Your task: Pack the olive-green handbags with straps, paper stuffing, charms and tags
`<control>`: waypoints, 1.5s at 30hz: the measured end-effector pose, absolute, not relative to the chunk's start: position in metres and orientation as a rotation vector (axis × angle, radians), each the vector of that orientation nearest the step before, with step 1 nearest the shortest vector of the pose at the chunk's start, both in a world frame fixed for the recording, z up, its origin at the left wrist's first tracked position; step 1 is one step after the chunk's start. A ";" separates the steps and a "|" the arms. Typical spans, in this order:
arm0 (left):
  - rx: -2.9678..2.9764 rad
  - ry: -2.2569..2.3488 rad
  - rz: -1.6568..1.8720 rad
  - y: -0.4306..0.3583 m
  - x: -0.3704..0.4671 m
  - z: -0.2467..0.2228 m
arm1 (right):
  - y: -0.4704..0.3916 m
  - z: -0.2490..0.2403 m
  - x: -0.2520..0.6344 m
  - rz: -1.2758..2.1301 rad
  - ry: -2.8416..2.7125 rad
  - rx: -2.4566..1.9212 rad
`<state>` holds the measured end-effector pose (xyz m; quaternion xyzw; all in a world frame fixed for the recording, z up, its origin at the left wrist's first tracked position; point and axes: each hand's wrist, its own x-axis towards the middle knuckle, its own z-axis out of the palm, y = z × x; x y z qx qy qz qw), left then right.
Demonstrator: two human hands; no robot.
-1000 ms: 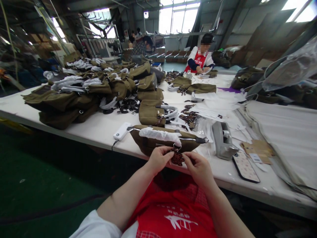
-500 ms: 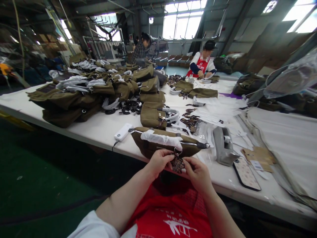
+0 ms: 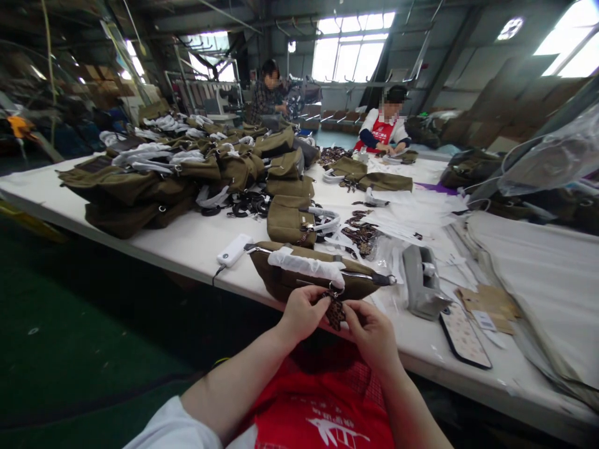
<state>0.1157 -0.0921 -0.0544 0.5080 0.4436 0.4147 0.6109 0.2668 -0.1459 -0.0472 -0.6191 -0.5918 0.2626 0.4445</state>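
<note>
An olive handbag (image 3: pixel 281 280) lies at the table's near edge, its zip and paper-wrapped handle (image 3: pixel 306 267) facing up. From a metal ring (image 3: pixel 336 289) at the handle's right end hangs a leopard-print charm (image 3: pixel 335 313). My left hand (image 3: pixel 304 315) pinches the charm's left side between thumb and fingers. On its right side, my right hand (image 3: pixel 369 327) is closed on the charm's edge. The fingertips partly cover the charm, so its full shape is hidden.
A white power bank (image 3: pixel 234 249) with a cable sits left of the bag. To the right are a grey tape dispenser (image 3: pixel 421 284) and a phone (image 3: pixel 465 337). Piled olive bags (image 3: pixel 135 193) cover the far left. Across the table a person (image 3: pixel 381 128) works.
The leopard-print charm has turned slightly and looks narrower and darker between my fingers. Both hands keep their hold. The view has shifted a little.
</note>
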 end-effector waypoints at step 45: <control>1.134 1.110 1.210 -0.087 0.112 -0.047 | -0.143 -0.043 0.275 0.374 -1.756 -1.626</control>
